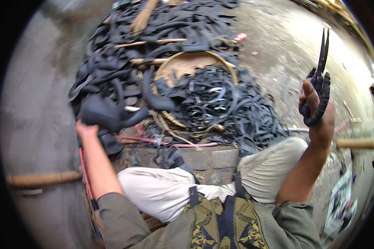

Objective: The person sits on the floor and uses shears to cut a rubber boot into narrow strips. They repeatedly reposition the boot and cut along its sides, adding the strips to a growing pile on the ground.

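Raised at the right, my right hand (322, 106) is closed round a pair of scissors (323, 56) with dark, wrapped handles. Their long blades point up and lie close together. At the left, my left hand (87, 129) grips the edge of a wide black rubber piece (99, 112), slightly blurred, at the near side of a heap of black rubber pieces (112, 58). Most of that hand's fingers are hidden by the rubber. Between my hands stands a round woven tray (170, 68) with narrow black rubber strips (212, 93) in it, spilling over its right side.
A straw broom (142, 20) lies on the heap's far end. Thin sticks (151, 42) cross the heap. A pink tube (195, 145) runs in front of my legs. Wooden poles lie at the left (45, 178) and right (357, 143). Plastic litter (338, 203) is at the lower right.
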The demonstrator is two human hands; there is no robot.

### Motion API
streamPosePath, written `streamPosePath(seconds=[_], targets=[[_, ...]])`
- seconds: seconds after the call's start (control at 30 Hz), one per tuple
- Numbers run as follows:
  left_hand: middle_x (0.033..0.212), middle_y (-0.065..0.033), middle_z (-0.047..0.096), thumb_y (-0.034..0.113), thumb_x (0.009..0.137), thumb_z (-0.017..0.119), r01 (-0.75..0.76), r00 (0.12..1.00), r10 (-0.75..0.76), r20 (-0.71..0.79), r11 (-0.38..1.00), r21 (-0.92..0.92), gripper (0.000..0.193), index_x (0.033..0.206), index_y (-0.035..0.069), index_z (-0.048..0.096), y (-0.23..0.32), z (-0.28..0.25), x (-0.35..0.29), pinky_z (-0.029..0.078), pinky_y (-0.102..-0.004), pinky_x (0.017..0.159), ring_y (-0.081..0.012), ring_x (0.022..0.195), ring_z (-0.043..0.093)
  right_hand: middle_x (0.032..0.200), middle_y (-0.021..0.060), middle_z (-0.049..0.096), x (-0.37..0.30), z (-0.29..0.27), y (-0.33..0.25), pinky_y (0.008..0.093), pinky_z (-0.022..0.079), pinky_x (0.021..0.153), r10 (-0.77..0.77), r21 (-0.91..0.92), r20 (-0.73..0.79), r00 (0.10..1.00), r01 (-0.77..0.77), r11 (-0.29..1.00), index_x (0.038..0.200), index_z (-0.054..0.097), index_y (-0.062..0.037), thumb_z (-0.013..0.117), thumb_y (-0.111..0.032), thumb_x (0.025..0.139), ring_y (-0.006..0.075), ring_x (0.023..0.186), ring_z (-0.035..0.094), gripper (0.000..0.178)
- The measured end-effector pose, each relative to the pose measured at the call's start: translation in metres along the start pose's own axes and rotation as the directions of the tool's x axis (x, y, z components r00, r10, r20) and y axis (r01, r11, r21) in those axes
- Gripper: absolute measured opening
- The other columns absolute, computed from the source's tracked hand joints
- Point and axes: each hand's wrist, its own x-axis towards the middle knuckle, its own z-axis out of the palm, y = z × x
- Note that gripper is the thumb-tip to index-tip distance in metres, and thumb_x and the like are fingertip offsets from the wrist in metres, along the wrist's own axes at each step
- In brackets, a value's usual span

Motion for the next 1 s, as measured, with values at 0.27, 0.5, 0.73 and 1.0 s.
streamPosePath(seconds=[0.27,0.5,0.73,1.0], targets=[[0.156,-0.0119,0.05,0.038,0.1,0.045,0.261,0.882,-0.16,-0.443,0.949,0.177,0.054,0.144,0.01,0.056,-0.002,-0.089,0.056,0.044,-0.0497,0.113,-0.0287,0.141,0.05,0.087,0.0021,0.07,-0.043,-0.201,0.147,0.0225,0.047,0.063,0.111,-0.122,-0.446,0.888,-0.184,0.975,0.103,0.063,-0.0031,0.087,-0.025,0.088,0.0067,0.072,0.059,0.036],[0.153,-0.0078,0.043,0.046,0.084,0.071,0.224,0.918,-0.036,-0.394,0.868,0.443,0.083,0.152,0.01,0.039,0.005,-0.087,0.085,0.054,-0.0473,0.1,-0.0287,0.13,0.06,0.082,0.0164,0.074,-0.191,-0.254,0.351,0.0424,0.054,0.073,0.243,-0.295,-0.854,0.459,-0.814,0.501,0.085,0.069,0.0022,0.089,-0.041,0.076,0.0265,0.076,0.07,0.049],[0.161,-0.0094,0.04,0.042,0.089,0.072,0.16,0.967,-0.002,-0.256,0.785,0.599,0.084,0.155,0.004,0.037,-0.022,-0.035,0.046,0.053,-0.0457,0.106,-0.0293,0.135,0.057,0.104,0.0191,0.071,-0.237,-0.148,0.376,0.0512,0.055,0.084,0.466,-0.604,-0.544,0.698,-0.711,0.359,0.124,0.057,-0.0134,0.084,-0.033,0.083,0.0421,0.096,0.07,0.053],[0.164,-0.0129,0.038,0.046,0.094,0.069,0.002,0.996,-0.069,0.047,0.583,0.812,0.078,0.156,0.01,0.042,-0.059,0.005,0.036,0.043,-0.0453,0.114,-0.0301,0.141,0.05,0.113,0.0146,0.07,-0.204,-0.096,0.397,0.0442,0.051,0.093,0.456,-0.919,-0.18,0.872,-0.314,0.237,0.12,0.055,-0.0084,0.087,-0.031,0.077,0.0333,0.119,0.062,0.058]])
